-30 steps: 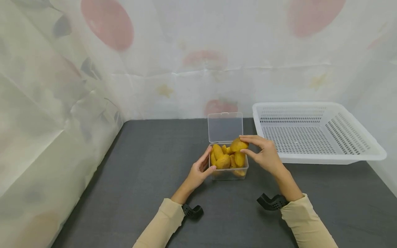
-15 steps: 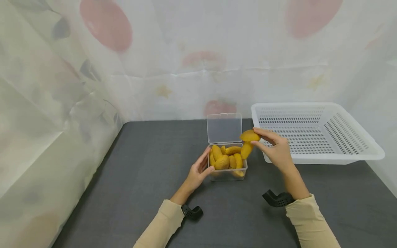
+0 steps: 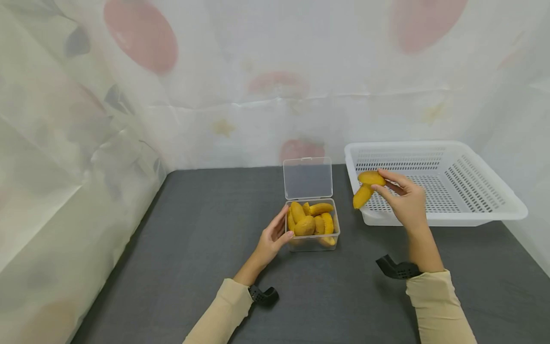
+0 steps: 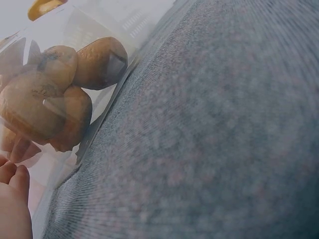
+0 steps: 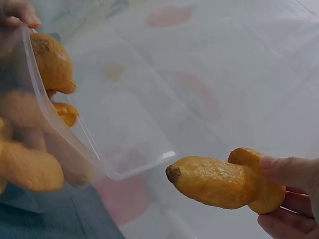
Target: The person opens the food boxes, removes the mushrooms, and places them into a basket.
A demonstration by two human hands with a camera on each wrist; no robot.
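Between thumb and fingers, my right hand (image 3: 406, 198) pinches a yellow mushroom (image 3: 368, 184) by its cap. Its stem points down and left, and it overlaps the left end of the white basket in the head view. In the right wrist view the mushroom's stem (image 5: 212, 181) shows a dark brown tip. My left hand (image 3: 269, 241) holds the left side of a clear plastic box (image 3: 312, 244), thumb at the front corner. Several yellow mushrooms (image 3: 305, 225) fill the box. Its hinged lid (image 3: 307, 177) stands raised at the back.
A white perforated basket (image 3: 477, 220) stands at the back right, beside the box. Dark grey cloth (image 3: 206, 229) covers the table. A printed curtain (image 3: 240, 81) hangs along the back edge and another drapes the left side.
My right hand has lifted the mushroom out of the box and carried it right to the basket's left end, tilting it on the way. My left hand has stayed at the box.
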